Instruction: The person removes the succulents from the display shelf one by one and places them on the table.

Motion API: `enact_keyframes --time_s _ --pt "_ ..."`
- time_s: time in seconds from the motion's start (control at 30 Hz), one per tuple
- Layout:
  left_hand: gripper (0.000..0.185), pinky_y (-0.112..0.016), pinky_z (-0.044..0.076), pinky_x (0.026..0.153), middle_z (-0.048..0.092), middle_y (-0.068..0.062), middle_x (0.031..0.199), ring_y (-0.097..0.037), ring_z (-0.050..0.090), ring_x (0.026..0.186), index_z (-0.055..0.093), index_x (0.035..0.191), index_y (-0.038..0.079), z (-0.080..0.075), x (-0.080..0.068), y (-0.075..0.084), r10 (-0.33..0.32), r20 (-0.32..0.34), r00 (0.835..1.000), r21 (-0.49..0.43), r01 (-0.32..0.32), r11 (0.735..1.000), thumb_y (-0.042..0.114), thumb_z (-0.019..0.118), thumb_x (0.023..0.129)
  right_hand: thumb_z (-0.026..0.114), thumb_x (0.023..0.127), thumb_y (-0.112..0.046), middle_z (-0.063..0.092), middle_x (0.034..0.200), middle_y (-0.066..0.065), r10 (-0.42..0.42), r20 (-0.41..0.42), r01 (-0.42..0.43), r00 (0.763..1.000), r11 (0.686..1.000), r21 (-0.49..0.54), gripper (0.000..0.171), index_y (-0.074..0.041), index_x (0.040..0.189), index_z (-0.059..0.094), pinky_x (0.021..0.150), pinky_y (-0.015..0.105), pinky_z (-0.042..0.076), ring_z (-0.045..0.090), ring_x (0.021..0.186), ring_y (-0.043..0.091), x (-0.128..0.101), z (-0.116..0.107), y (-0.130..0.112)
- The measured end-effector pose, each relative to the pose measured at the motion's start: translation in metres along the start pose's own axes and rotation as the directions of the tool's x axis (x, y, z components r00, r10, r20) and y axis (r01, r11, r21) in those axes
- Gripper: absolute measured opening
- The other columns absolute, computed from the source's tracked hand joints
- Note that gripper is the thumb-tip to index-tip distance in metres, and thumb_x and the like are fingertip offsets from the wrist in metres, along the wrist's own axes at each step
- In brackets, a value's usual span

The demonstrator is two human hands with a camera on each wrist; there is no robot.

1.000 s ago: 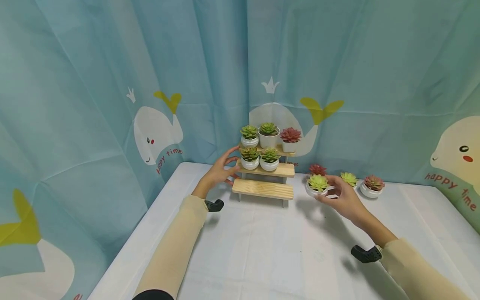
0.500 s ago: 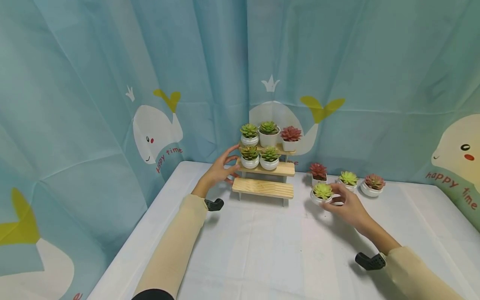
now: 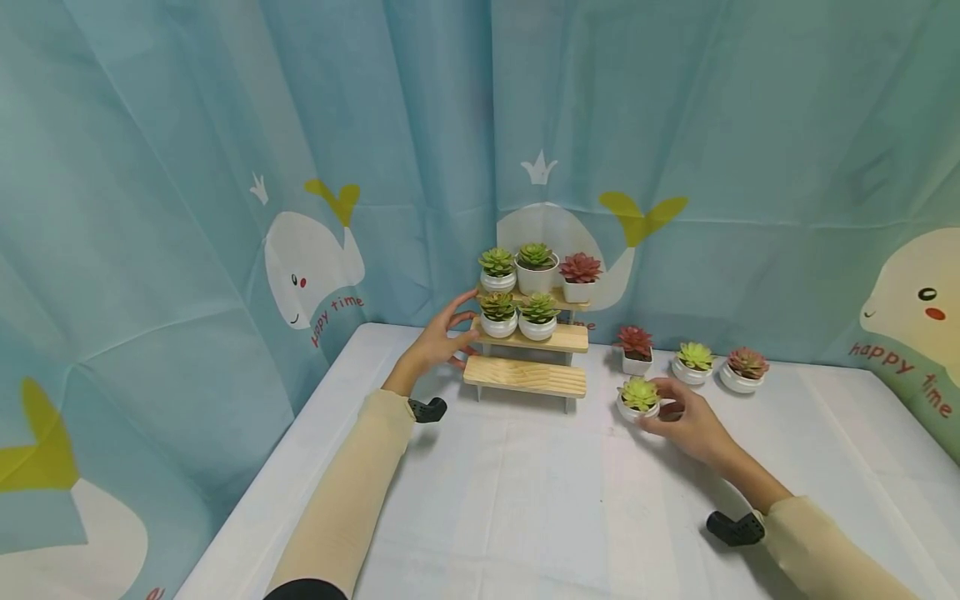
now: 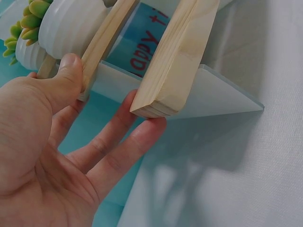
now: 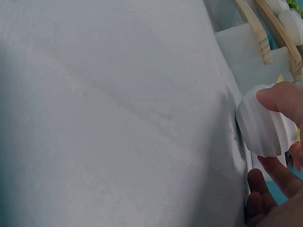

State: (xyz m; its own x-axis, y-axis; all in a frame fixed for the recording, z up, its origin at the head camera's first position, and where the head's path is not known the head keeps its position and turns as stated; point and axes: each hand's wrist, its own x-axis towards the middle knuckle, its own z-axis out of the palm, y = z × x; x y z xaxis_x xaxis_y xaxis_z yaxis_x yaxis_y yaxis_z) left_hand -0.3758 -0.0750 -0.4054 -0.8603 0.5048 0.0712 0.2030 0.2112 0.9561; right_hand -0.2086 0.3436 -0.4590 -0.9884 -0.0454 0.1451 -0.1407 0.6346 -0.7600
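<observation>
In the head view my right hand [image 3: 690, 421] grips a small potted succulent [image 3: 639, 394] with light green leaves. Its white round pot [image 5: 265, 123] shows between thumb and fingers in the right wrist view, low at the tabletop; whether it touches is hard to tell. My left hand [image 3: 435, 340] holds the left end of a three-tier wooden plant stand [image 3: 525, 377]. Thumb and a finger pinch the middle shelf's end in the left wrist view, while two fingertips touch the lowest shelf [image 4: 165, 90]. Several potted succulents fill the top shelf and part of the middle one.
Right of the stand, a red succulent in a square pot [image 3: 636, 350], a light green one [image 3: 693, 363] and a reddish one [image 3: 743, 371] stand along the back of the white table [image 3: 555, 500]. A blue whale-print curtain [image 3: 420, 167] hangs behind.
My right hand has drawn the light green succulent slightly toward me and lower, uncovering the red succulent's pot behind it. My left hand stays at the stand.
</observation>
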Motion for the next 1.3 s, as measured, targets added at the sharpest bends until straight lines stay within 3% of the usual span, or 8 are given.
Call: enact_keyframes --time_s 0.33,0.67,1.0,1.3 --pt "0.076 -0.062 0.06 0.073 0.032 -0.014 0.165 -0.046 0.07 0.093 0.023 0.163 0.04 0.0007 -0.0002 0.0011 0.001 -0.005 1.0 0.014 -0.001 1.0 0.021 0.065 0.103 0.08 0.091 -0.021 0.061 0.128 0.026 0.045 0.019 -0.045 0.999 0.999 -0.007 0.064 0.003 0.142 0.049 0.078 0.029 0.053 0.062 0.102 0.028 0.0013 0.0034 -0.0007" --pt "0.075 -0.056 0.062 0.069 0.033 -0.014 0.164 -0.042 0.072 0.09 0.023 0.163 0.04 -0.0005 0.0018 -0.001 0.007 -0.001 1.0 0.012 -0.007 1.0 0.021 0.065 0.104 0.081 0.091 -0.023 0.059 0.129 0.028 0.076 0.029 -0.076 0.997 0.997 -0.005 0.067 0.005 0.141 0.047 0.08 0.029 0.052 0.06 0.106 0.033 0.0004 0.0023 0.0004" --pt "0.076 -0.062 0.06 0.073 0.031 -0.018 0.165 -0.048 0.071 0.096 0.022 0.164 0.038 -0.0008 0.0009 -0.0017 0.02 0.012 1.0 0.012 -0.02 1.0 0.02 0.064 0.104 0.08 0.092 -0.021 0.06 0.127 0.027 0.063 0.033 -0.062 0.997 0.998 -0.008 0.065 0.005 0.141 0.047 0.079 0.03 0.053 0.061 0.106 0.033 0.0021 0.0033 0.0023" --pt "0.076 -0.058 0.061 0.069 0.032 -0.017 0.164 -0.045 0.072 0.094 0.022 0.164 0.038 0.0001 0.0007 -0.0006 0.019 0.01 1.0 0.004 -0.019 1.0 0.02 0.064 0.104 0.08 0.092 -0.021 0.061 0.125 0.026 0.052 0.031 -0.052 0.998 0.999 0.0 0.065 0.006 0.141 0.047 0.079 0.028 0.053 0.061 0.104 0.032 0.0009 0.0033 0.003"
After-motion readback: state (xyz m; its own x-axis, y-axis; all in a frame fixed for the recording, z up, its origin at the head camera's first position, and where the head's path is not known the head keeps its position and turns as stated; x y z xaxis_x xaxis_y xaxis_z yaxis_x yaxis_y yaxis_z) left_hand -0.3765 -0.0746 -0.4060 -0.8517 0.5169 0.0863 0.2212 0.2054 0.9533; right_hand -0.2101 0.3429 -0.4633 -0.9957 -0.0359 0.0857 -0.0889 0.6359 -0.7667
